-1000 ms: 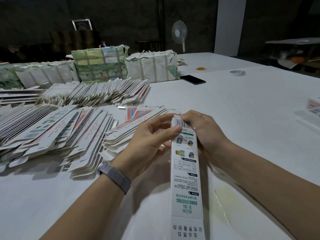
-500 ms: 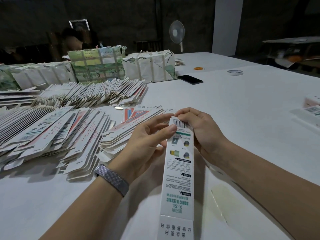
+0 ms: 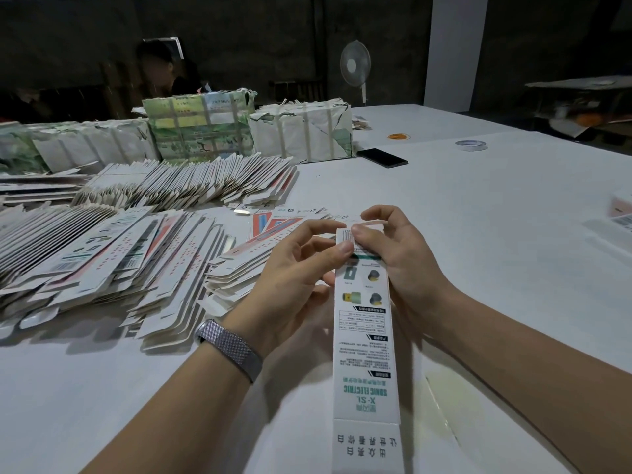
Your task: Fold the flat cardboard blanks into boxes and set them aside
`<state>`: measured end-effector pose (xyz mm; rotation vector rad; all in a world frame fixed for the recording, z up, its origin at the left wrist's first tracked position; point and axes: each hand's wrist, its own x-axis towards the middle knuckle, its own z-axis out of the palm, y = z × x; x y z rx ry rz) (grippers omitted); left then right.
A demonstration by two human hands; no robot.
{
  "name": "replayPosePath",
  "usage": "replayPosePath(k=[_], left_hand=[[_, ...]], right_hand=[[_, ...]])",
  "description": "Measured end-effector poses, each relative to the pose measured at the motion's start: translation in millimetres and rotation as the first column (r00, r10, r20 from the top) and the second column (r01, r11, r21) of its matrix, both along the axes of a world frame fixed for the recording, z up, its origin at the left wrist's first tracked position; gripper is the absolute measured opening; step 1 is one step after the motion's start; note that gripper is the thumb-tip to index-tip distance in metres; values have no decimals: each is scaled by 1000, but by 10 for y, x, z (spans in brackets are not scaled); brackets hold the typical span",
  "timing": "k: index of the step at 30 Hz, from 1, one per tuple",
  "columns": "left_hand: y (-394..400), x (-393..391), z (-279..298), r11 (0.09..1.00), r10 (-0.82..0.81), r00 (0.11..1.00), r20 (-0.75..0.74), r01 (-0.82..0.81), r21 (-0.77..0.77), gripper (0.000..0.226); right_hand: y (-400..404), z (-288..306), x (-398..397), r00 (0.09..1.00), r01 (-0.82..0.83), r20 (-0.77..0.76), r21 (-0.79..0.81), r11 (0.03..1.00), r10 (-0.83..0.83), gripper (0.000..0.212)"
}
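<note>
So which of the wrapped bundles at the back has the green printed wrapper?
The middle bundle, taller, with green scenery print under pale straps; the bundle to its right is mostly white.

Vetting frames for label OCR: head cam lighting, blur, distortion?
Head view: table evenly lit, background dark and murky; box print sharp enough to read "SONIC ELECTRIC"; soft shadows under left hand and right hand; wide-angle stretch toward the edges, flat blanks smeared at far left.

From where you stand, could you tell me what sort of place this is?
Probably a packaging workshop: fanned stacks of flat box blanks cover a big white table, with strapped paper-wrapped bundles behind.
</note>
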<state>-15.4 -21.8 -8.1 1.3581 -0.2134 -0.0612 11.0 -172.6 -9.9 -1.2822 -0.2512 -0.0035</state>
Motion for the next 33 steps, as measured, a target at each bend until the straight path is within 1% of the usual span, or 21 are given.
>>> replayPosePath(k=[4, 11, 15, 18, 22, 24, 27, 33], left_hand=[[15, 10, -8, 1000, 4, 1000, 20, -4, -11, 34], [-8, 19, -32, 999, -6, 1000, 14, 6, -36, 36], [5, 17, -18, 1000, -9, 1000, -9, 9, -6, 37], [5, 7, -2, 1000, -25, 999, -29, 25, -16, 41], [3, 1, -14, 999, -13, 999, -43, 12, -32, 45], [-6, -2, -19, 999, -1, 999, -43, -1, -32, 43], [-16, -3, -22, 999, 18, 999, -30, -19, -28, 43], [-30, -5, -36, 999, 13, 1000, -17, -14, -51, 35]], right_hand=[[-4, -40, 28, 997, 73, 27, -59, 996, -71, 17], [-13, -52, 49, 990, 137, 18, -64, 988, -136, 19], [-25, -35, 31, 992, 125, 3, -60, 990, -125, 20], [-34, -34, 31, 992, 126, -1, -61, 990, -126, 21], [-51, -27, 34, 988, 154, 43, -118, 981, -150, 20], [-58, -29, 41, 986, 163, 60, -124, 979, -156, 18], [-71, -23, 56, 987, 156, 63, -113, 981, -150, 23], [-76, -16, 56, 986, 157, 66, -101, 982, -151, 26]])
